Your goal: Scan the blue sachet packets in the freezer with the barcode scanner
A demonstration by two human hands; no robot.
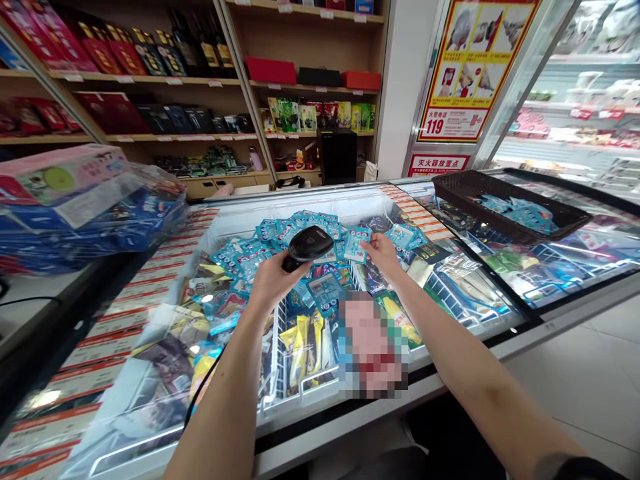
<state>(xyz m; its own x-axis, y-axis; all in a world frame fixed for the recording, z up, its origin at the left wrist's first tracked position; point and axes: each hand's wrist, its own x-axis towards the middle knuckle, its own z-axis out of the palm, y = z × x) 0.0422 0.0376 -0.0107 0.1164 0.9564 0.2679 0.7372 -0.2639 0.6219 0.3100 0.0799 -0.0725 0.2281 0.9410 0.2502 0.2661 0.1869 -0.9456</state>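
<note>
In the head view, my left hand [275, 280] is wrapped round the handle of a black barcode scanner [311, 243], whose head points to the right. A black cable runs down beside my left forearm. My right hand [384, 256] pinches the right edge of a small blue packet [356, 244] with a barcode on its face. Scanner and packet are apart, at about the same height in the picture. Many similar blue packets [247, 257] lie spread on the glass top of a chest freezer [225, 223] around and behind both hands.
A brown basket [570, 217] with more blue packets stands on the freezer at right. Plastic-wrapped boxes [75, 213] stand at left. A pixelated pinkish object [370, 333] lies near the front edge. Shelves of goods [175, 81] line the back.
</note>
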